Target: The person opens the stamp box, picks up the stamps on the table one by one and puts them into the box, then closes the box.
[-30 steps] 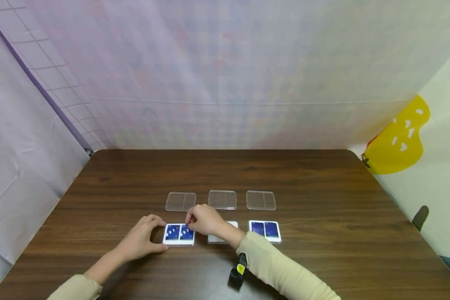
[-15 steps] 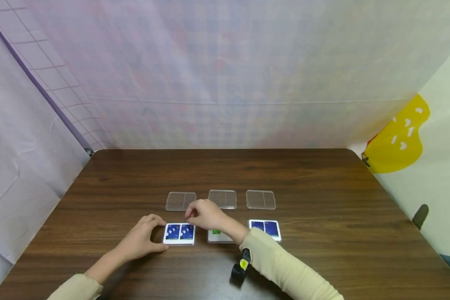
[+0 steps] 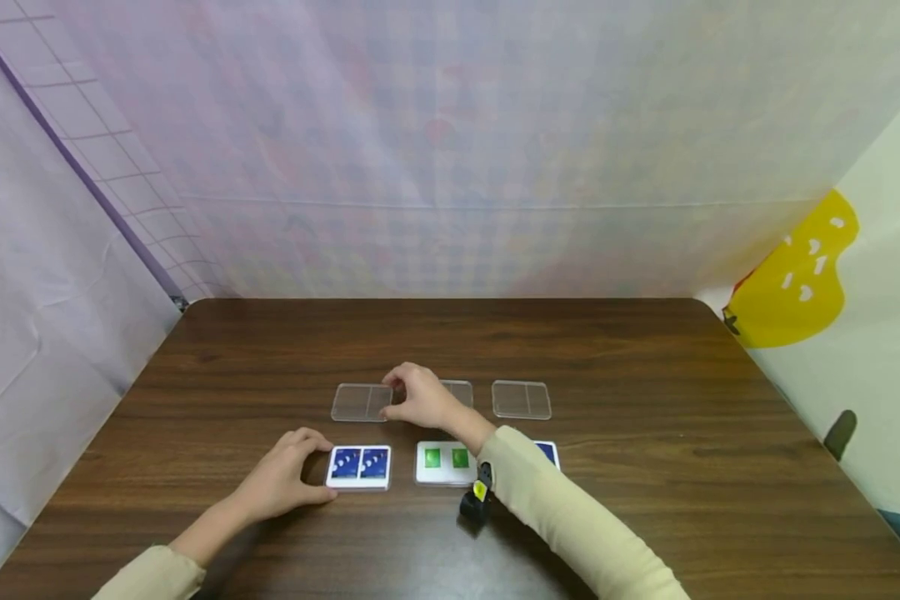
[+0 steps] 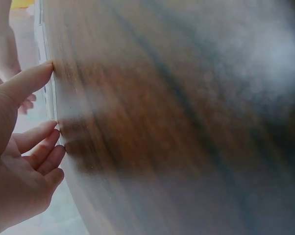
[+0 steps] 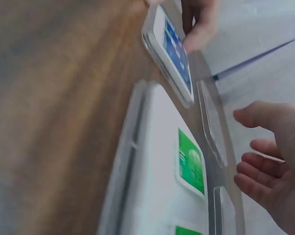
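My left hand [image 3: 285, 475] holds the left edge of a flat card case [image 3: 359, 483] in the head view, thumb at its near corner and fingers at its far corner. Two blue pictures on white show on this case. Over the far row, my right hand [image 3: 423, 400] has its thumb and fingers spread at the right edge of a clear lid [image 3: 352, 402]. In the right wrist view that hand [image 5: 280, 156] looks apart from the lid [image 5: 213, 127], holding nothing. A middle case [image 3: 446, 477] with two green pictures lies below the right wrist.
A third case [image 3: 546, 452] with blue is partly covered by the right sleeve. Behind it lies another clear lid [image 3: 521, 400]; a middle lid [image 3: 459, 392] is partly hidden by the right hand. Everything rests on a dark wooden table [image 3: 270, 350] with curtains around it.
My right hand has left the far right corner of the left case and moved away from me to the left clear lid, uncovering the green pictures. My left hand has stayed put.
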### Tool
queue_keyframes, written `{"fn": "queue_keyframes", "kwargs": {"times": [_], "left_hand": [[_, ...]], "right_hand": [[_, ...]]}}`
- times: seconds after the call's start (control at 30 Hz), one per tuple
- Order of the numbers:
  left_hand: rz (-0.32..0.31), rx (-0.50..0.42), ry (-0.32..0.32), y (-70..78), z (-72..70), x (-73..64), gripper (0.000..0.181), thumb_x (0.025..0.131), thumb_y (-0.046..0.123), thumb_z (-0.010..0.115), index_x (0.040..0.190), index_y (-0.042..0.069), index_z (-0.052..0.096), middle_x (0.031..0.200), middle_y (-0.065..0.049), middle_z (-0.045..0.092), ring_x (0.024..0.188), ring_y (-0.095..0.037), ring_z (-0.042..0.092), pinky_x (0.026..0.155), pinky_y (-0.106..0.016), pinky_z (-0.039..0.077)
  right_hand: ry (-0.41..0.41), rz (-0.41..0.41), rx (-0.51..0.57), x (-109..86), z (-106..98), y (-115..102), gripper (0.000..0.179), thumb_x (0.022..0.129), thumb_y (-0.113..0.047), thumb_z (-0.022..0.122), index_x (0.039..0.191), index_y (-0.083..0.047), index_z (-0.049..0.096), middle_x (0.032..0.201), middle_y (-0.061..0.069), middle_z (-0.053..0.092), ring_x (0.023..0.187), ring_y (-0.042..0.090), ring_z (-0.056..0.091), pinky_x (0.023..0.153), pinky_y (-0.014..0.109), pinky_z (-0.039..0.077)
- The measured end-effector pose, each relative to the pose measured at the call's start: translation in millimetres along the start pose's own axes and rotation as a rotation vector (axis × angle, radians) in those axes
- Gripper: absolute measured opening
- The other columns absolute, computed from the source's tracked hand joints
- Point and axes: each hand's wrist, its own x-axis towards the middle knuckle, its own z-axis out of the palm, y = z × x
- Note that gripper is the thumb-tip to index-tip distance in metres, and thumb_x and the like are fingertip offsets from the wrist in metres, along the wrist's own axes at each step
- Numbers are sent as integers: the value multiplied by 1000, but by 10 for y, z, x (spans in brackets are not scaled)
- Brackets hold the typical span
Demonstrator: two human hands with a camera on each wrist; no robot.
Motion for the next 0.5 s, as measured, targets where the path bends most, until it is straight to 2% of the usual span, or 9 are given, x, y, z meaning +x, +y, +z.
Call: {"fn": "queue_keyframes", "kwargs": {"times": [0.13,0.33,0.5], "left_hand": [[5,2,3,-5,3,0,54,61,28,81,104,1,61,106,-9,56,103,-30,50,90,-48,43],[17,3,9,-3,5,-4,54,61,27,81,103,1,61,105,-9,57,102,-29,51,90,-48,43],[19,3,15,0,10,-5,53,61,27,81,103,2,61,105,-8,57,103,-29,51,90,-48,43]], "right_hand": [[-18,20,-67,90,21,27,47,67,-21,77,104,4,61,96,12,60,89,22,56,81,28,47],[-95,49,-155,177,104,58,63,64,-30,78,112,5,58,101,12,59,93,21,54,87,27,44],[-102,70,-197,191,148,60,65,59,-32,80,110,4,60,101,11,59,95,22,54,87,27,44]]}}
